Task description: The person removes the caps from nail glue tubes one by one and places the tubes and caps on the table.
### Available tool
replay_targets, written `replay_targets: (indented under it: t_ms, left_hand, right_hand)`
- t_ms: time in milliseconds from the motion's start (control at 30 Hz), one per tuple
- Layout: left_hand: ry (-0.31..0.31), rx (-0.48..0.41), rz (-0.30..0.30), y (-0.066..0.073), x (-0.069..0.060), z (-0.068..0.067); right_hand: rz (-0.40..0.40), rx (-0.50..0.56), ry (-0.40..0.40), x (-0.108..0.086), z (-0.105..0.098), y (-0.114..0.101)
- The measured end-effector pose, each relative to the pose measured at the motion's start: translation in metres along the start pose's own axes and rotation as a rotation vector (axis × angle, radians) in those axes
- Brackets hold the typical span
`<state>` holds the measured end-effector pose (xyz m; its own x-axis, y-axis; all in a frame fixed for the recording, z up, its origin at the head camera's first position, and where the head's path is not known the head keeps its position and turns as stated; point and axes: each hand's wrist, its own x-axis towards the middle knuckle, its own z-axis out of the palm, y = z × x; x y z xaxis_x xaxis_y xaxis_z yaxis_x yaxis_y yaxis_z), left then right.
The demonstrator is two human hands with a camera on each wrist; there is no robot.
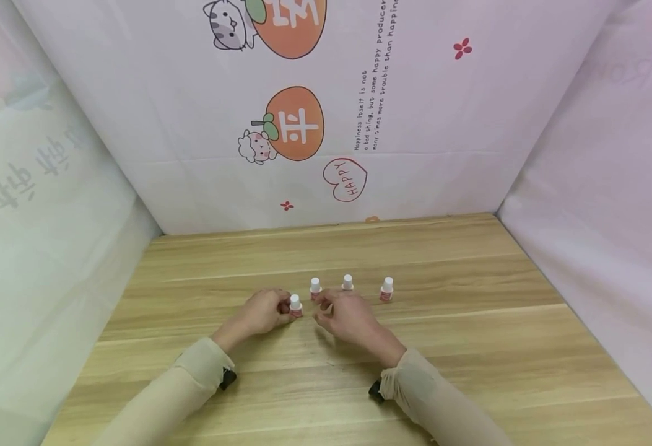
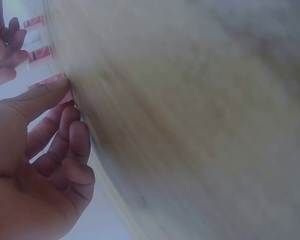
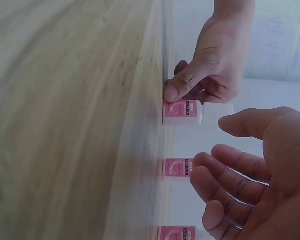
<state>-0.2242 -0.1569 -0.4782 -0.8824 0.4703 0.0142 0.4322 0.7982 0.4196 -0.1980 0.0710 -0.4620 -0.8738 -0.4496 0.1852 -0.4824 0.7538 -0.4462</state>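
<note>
Left hand (image 1: pixel 263 310) pinches leftmost white-capped bottle (image 1: pixel 296 307) low down; right hand (image 1: pixel 349 314) half-open, empty. Placement step, seemingly; next calls for steady release.

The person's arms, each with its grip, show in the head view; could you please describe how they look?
The left sleeve and right sleeve are plain beige cloth, the right cuff gathered. A small black object shows near each wrist, too dark to identify. The left grip and right grip are bare hands, without gloves.
</note>
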Motion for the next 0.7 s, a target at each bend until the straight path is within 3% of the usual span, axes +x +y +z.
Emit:
replay_targets:
  t_ms: [367, 700]
  left_hand:
    - [0.004, -0.016, -0.016, 0.003, -0.001, 0.002]
    - [0.011, -0.024, 0.005, 0.002, 0.0, 0.004]
  right_hand:
    - [0.017, -0.014, -0.01, 0.004, 0.003, -0.006]
    - [0.003, -0.029, 0.012, 0.01, 0.005, -0.01]
